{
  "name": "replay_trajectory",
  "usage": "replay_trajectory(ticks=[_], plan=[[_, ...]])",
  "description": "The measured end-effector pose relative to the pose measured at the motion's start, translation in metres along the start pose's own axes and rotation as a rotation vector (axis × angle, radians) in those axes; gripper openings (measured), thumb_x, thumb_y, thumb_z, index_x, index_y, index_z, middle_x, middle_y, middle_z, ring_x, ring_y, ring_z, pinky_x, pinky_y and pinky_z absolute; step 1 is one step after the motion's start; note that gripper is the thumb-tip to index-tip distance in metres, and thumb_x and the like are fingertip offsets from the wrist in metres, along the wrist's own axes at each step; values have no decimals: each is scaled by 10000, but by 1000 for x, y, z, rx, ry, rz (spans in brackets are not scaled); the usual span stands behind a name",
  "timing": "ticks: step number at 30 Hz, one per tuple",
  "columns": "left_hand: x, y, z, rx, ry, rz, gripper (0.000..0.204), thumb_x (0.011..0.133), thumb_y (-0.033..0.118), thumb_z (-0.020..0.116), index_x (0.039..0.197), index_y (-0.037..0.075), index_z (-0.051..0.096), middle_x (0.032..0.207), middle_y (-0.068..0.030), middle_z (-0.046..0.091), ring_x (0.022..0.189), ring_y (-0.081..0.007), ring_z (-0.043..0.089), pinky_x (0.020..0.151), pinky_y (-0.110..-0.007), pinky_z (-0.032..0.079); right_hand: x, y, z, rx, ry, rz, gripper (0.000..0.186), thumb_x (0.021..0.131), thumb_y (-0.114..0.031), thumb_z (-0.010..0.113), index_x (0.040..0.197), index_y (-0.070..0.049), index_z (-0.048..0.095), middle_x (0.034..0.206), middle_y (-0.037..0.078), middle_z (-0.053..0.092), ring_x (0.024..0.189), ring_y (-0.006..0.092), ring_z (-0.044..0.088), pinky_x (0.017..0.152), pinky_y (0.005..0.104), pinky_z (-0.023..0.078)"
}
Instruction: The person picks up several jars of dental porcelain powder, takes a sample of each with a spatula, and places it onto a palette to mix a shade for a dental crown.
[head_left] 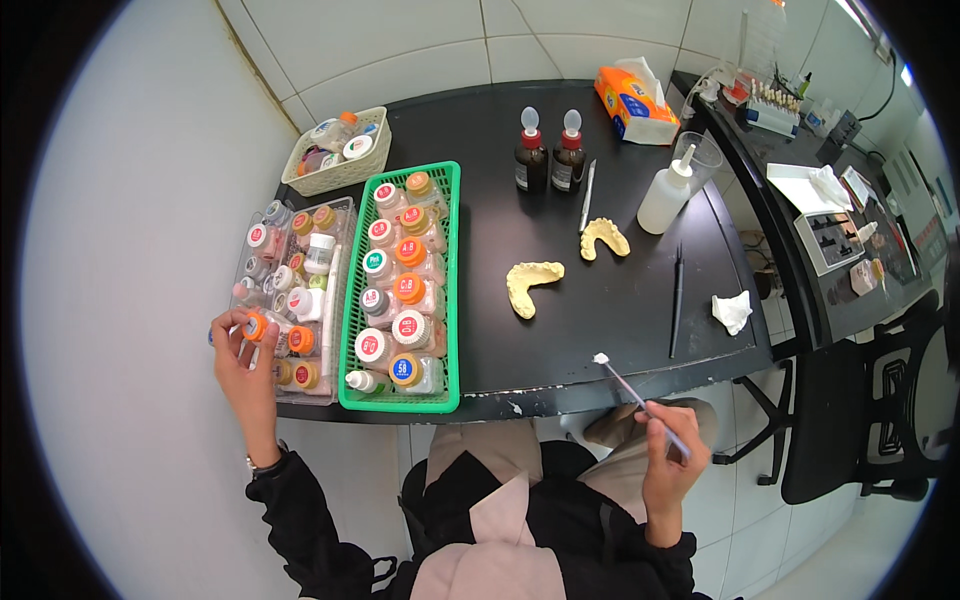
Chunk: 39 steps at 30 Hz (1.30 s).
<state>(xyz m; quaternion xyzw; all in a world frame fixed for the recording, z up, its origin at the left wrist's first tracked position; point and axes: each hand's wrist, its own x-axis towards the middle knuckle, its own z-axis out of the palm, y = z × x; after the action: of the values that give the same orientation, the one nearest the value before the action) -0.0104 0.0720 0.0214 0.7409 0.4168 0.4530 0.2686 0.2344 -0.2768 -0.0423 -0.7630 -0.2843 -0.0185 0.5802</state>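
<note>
Pale scarf [505,570]: below and between left hand [242,362] and right hand [672,462].
Left grip: fingers closed on an orange-capped jar [258,326], over the clear tray [338,300].
Right grip: pinching a slim tool [630,390], white tip ahead-left.
Green basket [455,290]: just right of left hand, holding jars.
Cream casts [518,286]: on the table [490,230], ahead-left of right hand.

Arch casts [519,288] make this probably a dental lab.
</note>
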Motion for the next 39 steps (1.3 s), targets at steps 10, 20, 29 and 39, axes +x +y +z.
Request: replay_trajectory(ticks=[10, 20, 29, 39], plan=[[0, 26, -6, 230, -26, -76, 281, 866, 89, 703, 1072, 40, 519, 1030, -58, 560, 935, -159, 592, 812, -314, 520, 3, 5, 10, 284, 240, 315, 191, 974, -128, 568, 1033, 37, 643, 805, 106, 689, 780, 151, 661, 753, 244, 481], [24, 20, -20, 417, -286, 114, 284, 784, 120, 762, 977, 7, 587, 916, -102, 628, 807, -218, 610, 718, -333, 494, 0, 14, -4, 145, 355, 154, 227, 989, -168, 535, 1027, 27, 643, 758, 85, 659, 743, 122, 609, 779, 267, 436], [10, 38, -10, 484, -316, -31, 329, 820, 218, 742, 1065, 21, 645, 1000, -98, 669, 911, -215, 619, 811, -340, 479, 1, 11, -11, 145, 406, 112, 242, 1000, -187, 515, 1041, 21, 633, 742, 70, 627, 763, 116, 576, 822, 289, 417], [-1, 26, -4, 451, -298, 181, 290, 823, 161, 717, 1056, 30, 604, 952, -84, 607, 961, -236, 559, 844, -373, 440, 70, 57, -61, 164, 689, 138, 227, 990, -199, 558, 1018, 8, 648, 792, 54, 664, 710, 75, 510, 704, 231, 398]])
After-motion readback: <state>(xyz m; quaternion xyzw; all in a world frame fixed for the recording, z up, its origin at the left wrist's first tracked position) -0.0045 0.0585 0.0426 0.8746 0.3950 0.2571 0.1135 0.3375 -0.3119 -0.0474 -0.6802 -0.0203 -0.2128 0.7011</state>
